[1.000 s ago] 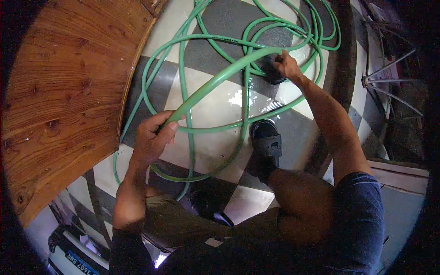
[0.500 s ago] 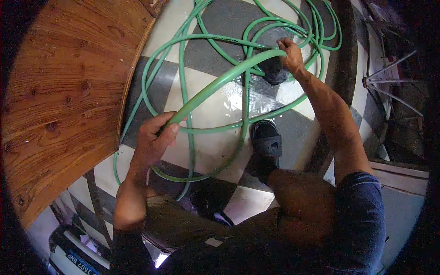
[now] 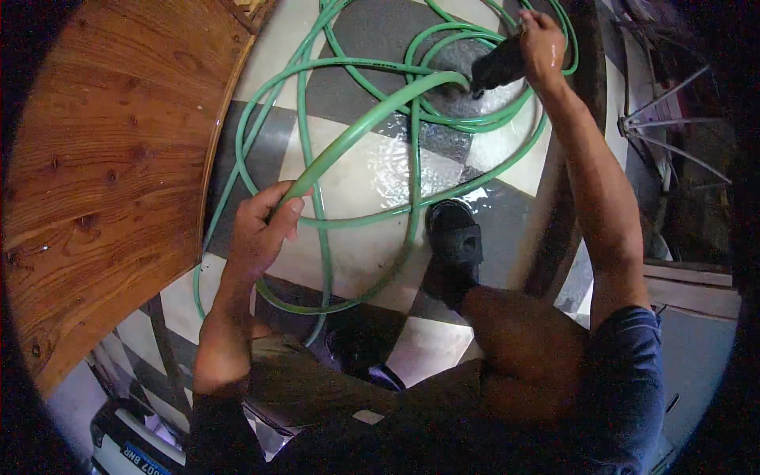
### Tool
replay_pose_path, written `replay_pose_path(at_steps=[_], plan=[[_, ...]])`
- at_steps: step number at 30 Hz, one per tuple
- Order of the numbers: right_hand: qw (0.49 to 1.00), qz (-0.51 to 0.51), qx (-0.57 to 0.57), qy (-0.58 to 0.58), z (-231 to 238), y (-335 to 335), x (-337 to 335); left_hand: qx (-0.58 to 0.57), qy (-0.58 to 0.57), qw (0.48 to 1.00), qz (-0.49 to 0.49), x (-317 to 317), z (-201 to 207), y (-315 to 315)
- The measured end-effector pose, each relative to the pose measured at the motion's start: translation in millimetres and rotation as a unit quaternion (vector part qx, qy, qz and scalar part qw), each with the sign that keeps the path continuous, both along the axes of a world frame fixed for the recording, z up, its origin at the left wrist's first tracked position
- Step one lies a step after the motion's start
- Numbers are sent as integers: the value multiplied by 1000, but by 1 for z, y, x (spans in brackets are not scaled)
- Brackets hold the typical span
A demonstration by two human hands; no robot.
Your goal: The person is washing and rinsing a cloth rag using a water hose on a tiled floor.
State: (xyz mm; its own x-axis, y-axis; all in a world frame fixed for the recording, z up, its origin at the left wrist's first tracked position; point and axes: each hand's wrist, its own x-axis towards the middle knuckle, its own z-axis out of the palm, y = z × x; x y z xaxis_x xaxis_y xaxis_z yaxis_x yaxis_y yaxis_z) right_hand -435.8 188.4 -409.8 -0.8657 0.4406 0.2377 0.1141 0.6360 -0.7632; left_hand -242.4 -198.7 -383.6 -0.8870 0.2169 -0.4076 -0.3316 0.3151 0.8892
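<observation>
A: Biggest first?

B: Chequered floor [image 3: 364, 257], wet and shiny; likely slick. On it, spread in wide loops, the green hose [image 3: 348, 139], with one stretch raised in an arc away from the left hand [image 3: 265, 222].

A: Heavy or light to handle?

B: Probably light in the raised stretch, heavier with loose loops dragging behind. Looks springy, half stiff, smooth, perhaps slippery when wet; hardly fragile, but apt to kink. Best held well back from the far end, around the full girth, as in the left hand: fingers curled round, thumb pressed against the side.

A: And smaller?

B: Black item [image 3: 500, 65], hanging from the right hand [image 3: 546, 49], just beside the far end of the arc. Looks light and rather soft, maybe heavier if soaked. Best gripped by the upper edge; right fingers apparently closed on just that part.

A: Hard to make out?

B: Outer loops, cut off at the top border. Kind of black item: cannot tell, too dark and blurred. Right fingertips, partly hidden by the hand. Smallest, the hose's mouth: not clearly visible, so no telling about running water.
</observation>
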Motion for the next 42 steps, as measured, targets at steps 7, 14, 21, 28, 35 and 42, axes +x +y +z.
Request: replay_pose_path(at_steps=[7,14,21,28,35,42], plan=[[968,36,-164,188,71,-14,19,1,-2,1000,11,2,2,7],[955,179,-234,21,-2,23,34,-2,8,1000,17,4,13,7],[890,311,230,-242,-113,76,39,-25,10,1000,13,9,12,-1],[835,366,390,-133,-176,85,45,-26,33,999,-12,5,12,-3],[714,312,430,-457,-116,16,55,-17,-13,1000,8,7,11,-5],[896,344,197,-198,-129,18,53,-19,-5,1000,-13,1,9,5]])
